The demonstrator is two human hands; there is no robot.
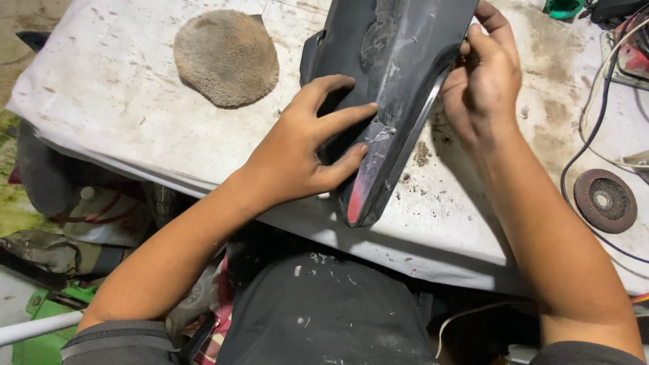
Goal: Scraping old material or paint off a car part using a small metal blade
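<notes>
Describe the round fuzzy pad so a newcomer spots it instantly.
Start at the white cloth-covered table. Left of the long dark plastic panel pressed by the left hand, the round tan woolly pad lies alone. Unlike the ridged brown grinding disc at right, it is soft and holeless.

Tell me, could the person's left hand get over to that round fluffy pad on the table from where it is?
Probably yes. The left hand lies flat on the dark panel, holding nothing, and the round fluffy pad sits just beyond it on the white cloth, with only bare cloth between them.
</notes>
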